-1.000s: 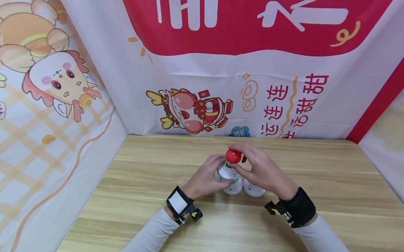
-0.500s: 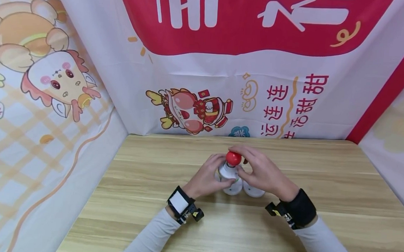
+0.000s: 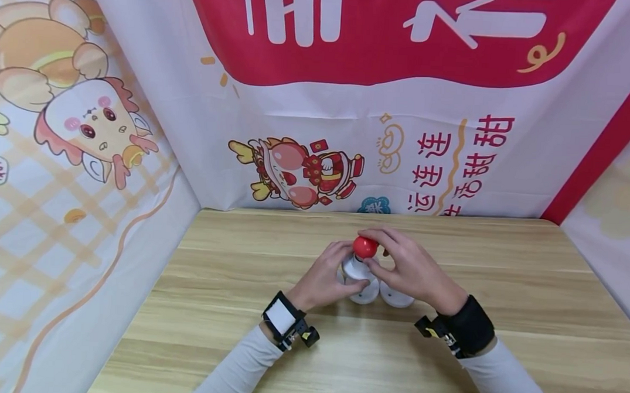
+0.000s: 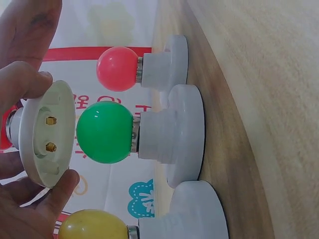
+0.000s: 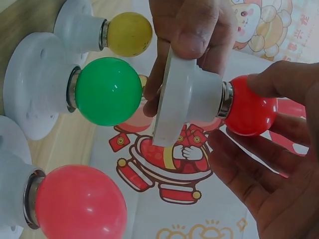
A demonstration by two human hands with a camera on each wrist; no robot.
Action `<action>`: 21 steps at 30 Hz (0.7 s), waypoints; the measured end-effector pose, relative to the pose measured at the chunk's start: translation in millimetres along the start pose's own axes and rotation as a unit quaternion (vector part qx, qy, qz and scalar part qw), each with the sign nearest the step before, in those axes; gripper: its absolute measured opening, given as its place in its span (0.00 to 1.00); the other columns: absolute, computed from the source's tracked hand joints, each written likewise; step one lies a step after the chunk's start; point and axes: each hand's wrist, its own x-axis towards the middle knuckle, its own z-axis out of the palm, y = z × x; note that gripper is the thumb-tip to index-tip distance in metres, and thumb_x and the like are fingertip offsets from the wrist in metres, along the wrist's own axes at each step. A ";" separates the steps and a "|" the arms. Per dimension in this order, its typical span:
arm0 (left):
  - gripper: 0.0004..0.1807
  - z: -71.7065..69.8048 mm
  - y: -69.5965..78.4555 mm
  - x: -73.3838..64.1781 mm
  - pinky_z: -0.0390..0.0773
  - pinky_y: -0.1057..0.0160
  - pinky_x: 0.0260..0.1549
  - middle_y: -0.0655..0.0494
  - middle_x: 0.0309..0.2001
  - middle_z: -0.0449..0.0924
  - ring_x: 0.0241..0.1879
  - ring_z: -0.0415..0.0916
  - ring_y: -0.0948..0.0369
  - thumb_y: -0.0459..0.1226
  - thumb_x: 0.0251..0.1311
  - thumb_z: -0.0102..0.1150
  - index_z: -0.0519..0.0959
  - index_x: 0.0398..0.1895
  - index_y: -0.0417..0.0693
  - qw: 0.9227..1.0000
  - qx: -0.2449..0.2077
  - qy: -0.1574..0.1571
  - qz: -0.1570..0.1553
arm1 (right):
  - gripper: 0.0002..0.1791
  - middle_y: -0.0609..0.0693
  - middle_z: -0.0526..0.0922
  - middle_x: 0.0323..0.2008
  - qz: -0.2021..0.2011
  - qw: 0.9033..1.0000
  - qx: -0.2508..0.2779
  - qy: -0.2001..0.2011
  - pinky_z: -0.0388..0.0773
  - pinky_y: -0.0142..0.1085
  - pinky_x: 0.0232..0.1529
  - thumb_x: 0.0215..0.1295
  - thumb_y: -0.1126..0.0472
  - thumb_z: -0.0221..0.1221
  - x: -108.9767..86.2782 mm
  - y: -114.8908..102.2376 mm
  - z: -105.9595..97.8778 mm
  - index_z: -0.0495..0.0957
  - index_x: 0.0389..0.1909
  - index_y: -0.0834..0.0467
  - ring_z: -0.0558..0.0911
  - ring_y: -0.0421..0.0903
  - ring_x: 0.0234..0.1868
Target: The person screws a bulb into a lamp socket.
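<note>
My left hand (image 3: 324, 279) grips the round base of a white lamp holder (image 5: 172, 104), held up above the table. A red bulb (image 5: 254, 109) sits in its socket, with part of the metal screw collar showing. My right hand (image 3: 409, 268) holds that bulb, thumb on one side and fingers around the other. In the left wrist view the holder's hollow underside shows two brass terminals (image 4: 51, 147). Just below it stands a green bulb (image 4: 104, 132) in a white holder (image 4: 187, 134). Either side stand a yellow bulb (image 5: 129, 34) and a pinkish-red bulb (image 5: 79, 204), also in white holders.
The three standing holders are close together on the wood-grain table (image 3: 265, 358), under and beside the hands. A printed white and red cloth (image 3: 308, 114) hangs behind the table's back edge. Another patterned cloth (image 3: 82, 210) hangs at the left.
The right thumb drops off the red bulb toward the socket, then comes back up onto it. The bulb and holder sink slightly. The left hand keeps its grip, almost still.
</note>
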 end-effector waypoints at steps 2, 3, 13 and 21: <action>0.41 0.2 0.2 -0.1 0.82 0.56 0.68 0.51 0.73 0.74 0.71 0.70 0.56 0.43 0.61 0.78 0.71 0.76 0.47 1.000 -0.003 0.000 0.001 | 0.31 0.56 0.83 0.62 0.004 1.000 -0.003 0.002 0.91 0.43 0.45 0.65 0.58 0.75 0.1 0.3 0.8 0.78 0.67 0.58 0.86 0.47 0.51; 0.41 0.3 0.2 -0.1 0.82 0.56 0.68 0.51 0.73 0.74 0.71 0.70 0.56 0.43 0.61 0.78 0.71 0.76 0.47 1.000 -0.003 0.000 0.002 | 0.30 0.55 0.83 0.62 0.006 1.000 -0.005 0.002 0.91 0.43 0.45 0.65 0.57 0.75 0.1 0.3 1.3 0.78 0.66 0.58 0.86 0.47 0.51; 0.42 0.6 0.5 -0.6 0.80 0.54 0.70 0.49 0.73 0.74 0.72 0.70 0.55 0.44 0.60 0.79 0.71 0.76 0.45 1.000 0.014 0.002 0.010 | 0.41 0.59 0.77 0.70 0.008 1.000 -0.013 -0.010 0.91 0.44 0.48 0.64 0.57 0.74 -3.0 1.0 -0.6 0.69 0.76 0.58 0.85 0.50 0.55; 0.42 0.1 2.4 -1.3 0.81 0.55 0.68 0.49 0.72 0.74 0.71 0.71 0.55 0.44 0.61 0.78 0.71 0.76 0.45 1.000 0.000 -0.003 0.006 | 0.34 0.57 0.79 0.69 -0.015 1.000 0.004 -0.022 0.86 0.52 0.63 0.63 0.68 0.70 -2.2 -1.3 -4.7 0.74 0.71 0.57 0.83 0.55 0.66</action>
